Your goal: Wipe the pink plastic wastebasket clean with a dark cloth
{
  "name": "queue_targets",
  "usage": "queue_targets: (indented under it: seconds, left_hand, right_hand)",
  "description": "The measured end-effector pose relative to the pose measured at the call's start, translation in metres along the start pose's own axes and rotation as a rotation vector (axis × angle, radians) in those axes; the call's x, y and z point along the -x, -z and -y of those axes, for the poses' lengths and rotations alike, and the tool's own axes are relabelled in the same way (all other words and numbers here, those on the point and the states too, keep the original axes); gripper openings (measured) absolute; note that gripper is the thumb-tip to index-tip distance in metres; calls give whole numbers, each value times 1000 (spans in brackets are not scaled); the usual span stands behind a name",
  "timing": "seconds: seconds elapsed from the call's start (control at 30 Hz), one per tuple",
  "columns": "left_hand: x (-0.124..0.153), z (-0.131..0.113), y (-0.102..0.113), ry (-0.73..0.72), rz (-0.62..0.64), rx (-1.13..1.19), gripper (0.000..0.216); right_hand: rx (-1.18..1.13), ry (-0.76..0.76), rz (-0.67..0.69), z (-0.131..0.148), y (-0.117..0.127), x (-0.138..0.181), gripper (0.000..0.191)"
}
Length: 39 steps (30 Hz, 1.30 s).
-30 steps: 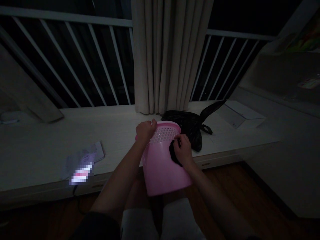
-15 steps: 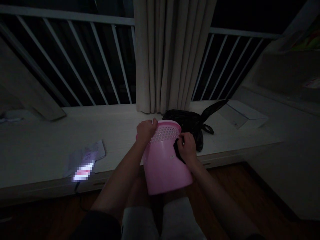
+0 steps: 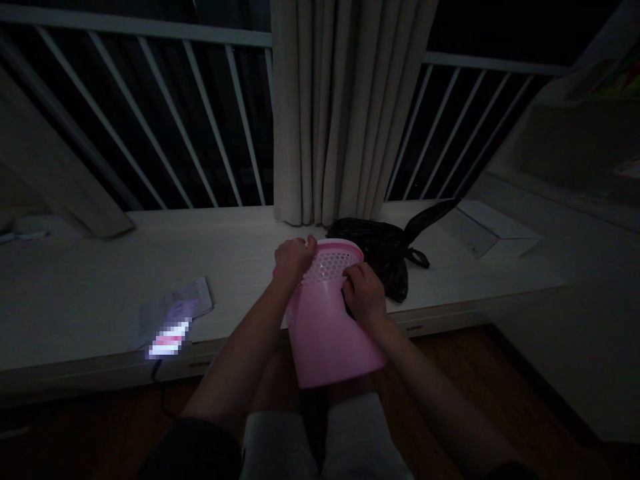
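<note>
A pink plastic waste basket [image 3: 327, 327] with a perforated upper band lies tilted between my knees, its mouth toward the white ledge. My left hand [image 3: 294, 259] is closed over the left of its rim. My right hand [image 3: 364, 293] is closed against the right side of the basket, holding a small piece of black plastic of which only a sliver shows under the fingers. Just behind the basket, a full black rubbish bag [image 3: 383, 247] with knotted handles rests on the ledge.
The long white window ledge [image 3: 100, 280] runs across the view, with railings and a beige curtain [image 3: 345, 113] behind. Papers and a lit phone [image 3: 170, 320] lie on its left, a white box [image 3: 493, 230] on its right. Dark wooden floor is below.
My right hand has slid up the basket's side toward the rim, and the black plastic it holds is now mostly covered. The left hand has stayed on the rim.
</note>
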<state>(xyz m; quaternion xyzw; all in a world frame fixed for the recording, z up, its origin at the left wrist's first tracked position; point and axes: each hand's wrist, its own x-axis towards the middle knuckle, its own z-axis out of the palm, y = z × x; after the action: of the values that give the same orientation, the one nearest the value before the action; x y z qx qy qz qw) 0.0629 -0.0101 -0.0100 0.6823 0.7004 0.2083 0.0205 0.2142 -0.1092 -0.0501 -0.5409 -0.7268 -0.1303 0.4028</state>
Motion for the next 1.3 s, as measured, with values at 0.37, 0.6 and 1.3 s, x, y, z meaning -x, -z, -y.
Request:
queue_targets:
  seconds: [0.37, 0.6, 1.3]
  left_hand:
    - [0, -2, -1, -13, -17, 2, 63]
    - [-1, -3, 1, -12, -8, -10, 63]
    - [1, -3, -1, -47, -12, -71, 62]
  right_hand:
    - [-94, -46, 96, 24, -9, -15, 16]
    - [-67, -49, 152, 33, -14, -25, 15]
    - [-50, 188, 328, 55, -11, -25, 12]
